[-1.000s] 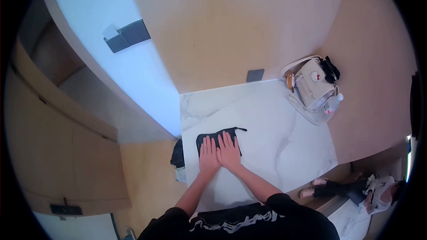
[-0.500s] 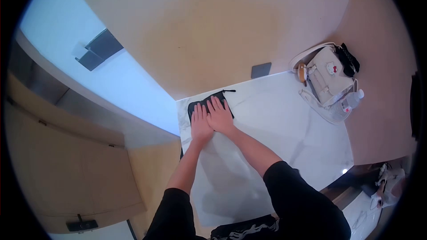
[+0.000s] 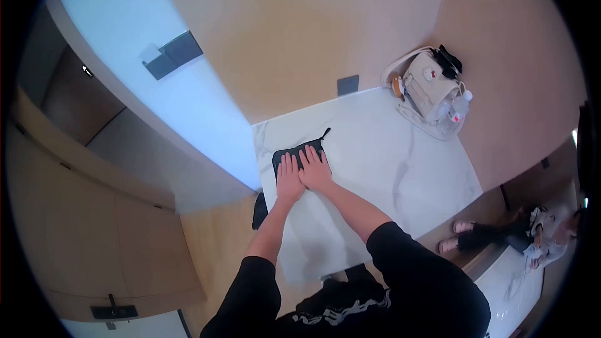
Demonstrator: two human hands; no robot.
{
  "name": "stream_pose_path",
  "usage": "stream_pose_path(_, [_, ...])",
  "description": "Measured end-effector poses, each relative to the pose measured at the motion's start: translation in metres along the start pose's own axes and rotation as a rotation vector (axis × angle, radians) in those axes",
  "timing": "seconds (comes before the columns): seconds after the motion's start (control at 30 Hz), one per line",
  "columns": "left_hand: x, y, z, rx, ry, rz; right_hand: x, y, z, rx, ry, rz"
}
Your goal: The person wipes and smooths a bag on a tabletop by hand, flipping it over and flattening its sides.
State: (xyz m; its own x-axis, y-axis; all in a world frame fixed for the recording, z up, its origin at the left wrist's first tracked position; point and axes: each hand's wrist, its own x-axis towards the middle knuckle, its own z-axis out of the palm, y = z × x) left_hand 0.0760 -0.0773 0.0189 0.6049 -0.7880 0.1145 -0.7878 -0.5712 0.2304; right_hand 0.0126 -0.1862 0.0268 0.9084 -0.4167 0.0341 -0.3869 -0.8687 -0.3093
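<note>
A black zip pouch (image 3: 285, 154) lies flat on the white marbled table (image 3: 369, 175), with a short strap (image 3: 326, 133) sticking out at its upper right corner. My left hand (image 3: 289, 178) rests on the pouch's left half, fingers stretched out and palm down. Beside it, touching at the thumb side, my right hand (image 3: 315, 169) lies flat over the right half with its fingers extended. Between them the two hands cover much of the pouch's lower part. Neither hand grips anything.
Toward the table's far right corner sit a cream bag (image 3: 429, 87) with a strap and a clear plastic bottle (image 3: 460, 106). A grey plate (image 3: 348, 85) is on the wall behind. Another person (image 3: 501, 235) sits at the right. A dark object (image 3: 259, 211) shows beside the table's left edge.
The view has shifted, so the bag and bottle appear farther left. The pouch lies farther from the table's back edge, and both hands remain flat on it.
</note>
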Motion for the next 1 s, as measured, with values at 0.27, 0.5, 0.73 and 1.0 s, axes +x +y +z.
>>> stream_pose_path(0.27, [-0.098, 0.034, -0.002, 0.010, 0.010, 0.040, -0.114, -0.012, 0.002, 0.028, 0.093, -0.026])
stream_pose_path(0.5, [-0.160, 0.066, 0.003, 0.048, 0.119, 0.009, -0.181, -0.018, 0.004, 0.034, 0.193, -0.037])
stream_pose_path(0.73, [-0.200, 0.080, 0.001, 0.020, 0.124, 0.013, -0.223, -0.025, 0.007, 0.033, 0.231, -0.033])
stream_pose_path(1.0, [-0.243, 0.093, 0.000, 0.026, 0.141, 0.032, -0.272, -0.032, 0.004, 0.089, 0.248, -0.058])
